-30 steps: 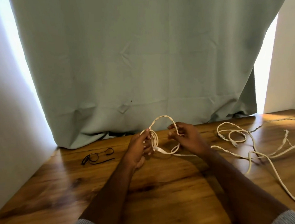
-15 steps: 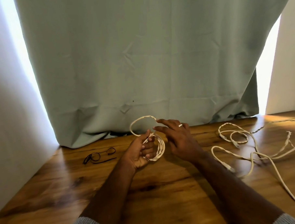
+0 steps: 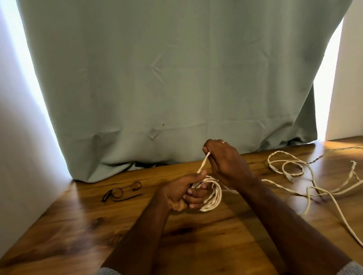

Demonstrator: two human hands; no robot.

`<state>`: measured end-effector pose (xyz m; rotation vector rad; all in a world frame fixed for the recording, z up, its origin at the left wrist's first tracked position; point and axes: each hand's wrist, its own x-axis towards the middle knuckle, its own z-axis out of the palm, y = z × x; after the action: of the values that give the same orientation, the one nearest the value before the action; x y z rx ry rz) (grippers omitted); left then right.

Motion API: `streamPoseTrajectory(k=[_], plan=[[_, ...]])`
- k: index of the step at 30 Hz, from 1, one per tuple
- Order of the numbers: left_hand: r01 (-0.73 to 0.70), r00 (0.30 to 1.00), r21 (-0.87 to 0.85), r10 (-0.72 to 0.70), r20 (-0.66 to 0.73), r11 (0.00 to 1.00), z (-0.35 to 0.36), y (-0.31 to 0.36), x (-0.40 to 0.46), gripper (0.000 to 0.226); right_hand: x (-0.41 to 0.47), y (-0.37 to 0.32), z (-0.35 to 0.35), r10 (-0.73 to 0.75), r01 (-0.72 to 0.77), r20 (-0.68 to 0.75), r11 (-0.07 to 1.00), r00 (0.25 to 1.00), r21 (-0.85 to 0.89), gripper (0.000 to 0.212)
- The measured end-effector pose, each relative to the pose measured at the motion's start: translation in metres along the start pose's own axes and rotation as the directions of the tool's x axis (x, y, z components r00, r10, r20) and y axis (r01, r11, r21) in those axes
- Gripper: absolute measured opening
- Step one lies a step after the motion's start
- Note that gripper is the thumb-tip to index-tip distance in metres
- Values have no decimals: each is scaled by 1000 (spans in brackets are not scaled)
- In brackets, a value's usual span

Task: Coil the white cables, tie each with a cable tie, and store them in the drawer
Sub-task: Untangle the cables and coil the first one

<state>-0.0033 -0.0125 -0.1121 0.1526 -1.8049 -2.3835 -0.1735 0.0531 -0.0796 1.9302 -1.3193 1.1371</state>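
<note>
The coil [image 3: 210,195] is gripped in the curled left hand [image 3: 184,192] to keep loops gathered. Above, a strand is pinched by the right hand [image 3: 225,161], apparently for winding. Loose white cables [image 3: 307,186] and black ties [image 3: 121,192] lie beyond; no drawer is visible.
</note>
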Motion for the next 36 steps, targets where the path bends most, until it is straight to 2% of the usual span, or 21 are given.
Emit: streamPoseTrajectory(k=[5, 8, 11, 14, 16, 18, 21, 23, 24, 25, 27, 28, 29, 32, 36], plan=[[-98, 995, -164, 101, 11, 981, 1, 10, 2, 42, -2, 13, -3, 96, -86, 89, 990, 991, -113, 15], [-162, 987, -203, 155, -52, 966, -4, 10, 1, 44, -5, 15, 1, 136, -111, 194, 984, 971, -137, 16], [-212, 977, -264, 195, -90, 941, -7, 10, 1, 45, -6, 14, 9, 215, -189, 368, 976, 905, -106, 18], [-295, 955, -356, 276, -104, 887, -11, 10, 1, 43, -7, 16, 20, 283, -243, 499, 959, 819, -145, 20], [-336, 937, -422, 346, -54, 842, -14, 9, 1, 36, -8, 12, 23, 304, -274, 534, 952, 789, -139, 29], [-369, 920, -456, 388, -56, 810, -14, 10, 1, 25, -8, 7, 24, 299, -349, 550, 937, 780, -14, 39], [-442, 891, -473, 433, -135, 762, -15, 13, -2, 14, -9, 0, 18, 251, -403, 571, 902, 781, 154, 63], [-501, 863, -481, 456, -216, 720, -18, 16, -4, 22, -13, 2, 15, 202, -357, 562, 916, 802, 181, 79], [-534, 845, -477, 462, -270, 698, -19, 17, -5, 25, -15, 4, 15, 188, -334, 551, 926, 813, 177, 80], [-571, 821, -466, 466, -330, 676, -22, 18, -6, 27, -17, 4, 13, 176, -311, 542, 936, 822, 167, 74], [-642, 765, -439, 489, -419, 628, -27, 20, -8, 27, -17, 3, 13, 117, -255, 534, 948, 837, 192, 43], [-672, 737, -426, 498, -456, 605, -29, 21, -8, 25, -16, 1, 13, 89, -227, 551, 955, 830, 188, 27], [-699, 710, -414, 499, -497, 583, -32, 22, -8, 23, -14, -3, 12, 78, -211, 590, 964, 804, 159, 20], [-751, 634, -357, 457, -624, 556, -43, 19, -8, 19, -9, -13, 13, 73, -201, 662, 972, 746, 119, 26], [-776, 555, -295, 379, -741, 557, -36, 18, -5, 30, -7, -21, 18, 69, -175, 696, 981, 714, 82, 35]])
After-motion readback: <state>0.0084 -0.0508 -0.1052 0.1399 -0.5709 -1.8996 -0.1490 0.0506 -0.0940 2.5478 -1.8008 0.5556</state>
